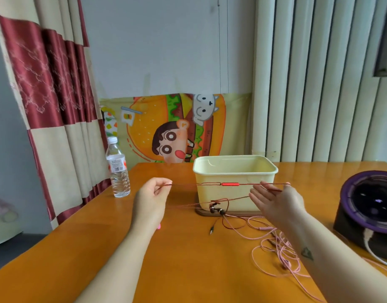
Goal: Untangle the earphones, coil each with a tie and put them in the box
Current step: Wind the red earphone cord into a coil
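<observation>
My left hand (154,194) pinches one end of the red earphone cable (210,184), which runs taut to my right hand (273,200). The cable's red inline remote (230,184) hangs in front of the cream box (235,182). My right hand has straight fingers, and the cable loops round them and the thumb. A lower strand runs back left, with the earbuds (216,209) dangling near the box's base. The pink earphones (282,248) lie in a loose tangle on the table under my right forearm. A black jack plug (211,231) lies on the table.
The orange wooden table (188,259) carries a water bottle (117,169) at the back left and a dark round purple-rimmed object (369,208) at the right. The box stands on a brown lid (228,213). A small pink item (158,226) peeks out beside my left wrist.
</observation>
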Demonstrator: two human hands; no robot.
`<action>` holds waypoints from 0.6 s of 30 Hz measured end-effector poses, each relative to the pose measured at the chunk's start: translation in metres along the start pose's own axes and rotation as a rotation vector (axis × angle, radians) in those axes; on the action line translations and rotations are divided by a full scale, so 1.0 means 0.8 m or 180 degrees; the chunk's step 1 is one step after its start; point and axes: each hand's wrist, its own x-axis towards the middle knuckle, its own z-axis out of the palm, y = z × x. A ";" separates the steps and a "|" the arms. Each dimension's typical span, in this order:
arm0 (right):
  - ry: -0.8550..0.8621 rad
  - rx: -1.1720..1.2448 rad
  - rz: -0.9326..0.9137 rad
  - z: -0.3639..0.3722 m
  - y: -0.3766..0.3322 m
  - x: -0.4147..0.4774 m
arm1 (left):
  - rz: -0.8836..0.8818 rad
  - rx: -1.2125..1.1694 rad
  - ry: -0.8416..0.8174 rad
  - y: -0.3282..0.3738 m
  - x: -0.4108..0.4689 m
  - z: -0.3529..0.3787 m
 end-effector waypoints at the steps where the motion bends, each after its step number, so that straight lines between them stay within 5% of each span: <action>1: 0.0099 -0.0376 -0.0267 0.002 0.002 -0.007 | -0.0357 -0.0589 0.0130 0.005 -0.001 0.002; 4: 0.0090 -0.2203 -0.1549 0.004 0.014 -0.027 | -0.1494 -0.3179 0.0050 0.034 -0.012 0.003; 6: -0.0212 -0.3205 -0.2287 -0.001 0.019 -0.034 | -0.1950 -0.3692 -0.0174 0.046 -0.017 -0.001; 13: -0.0144 -0.6062 -0.1936 -0.008 0.023 -0.024 | -0.1754 -0.1813 -0.0981 0.041 -0.027 -0.008; 18: -0.0125 -0.7002 -0.2100 -0.014 0.030 -0.019 | -0.1751 -0.1025 -0.1054 0.024 -0.035 -0.004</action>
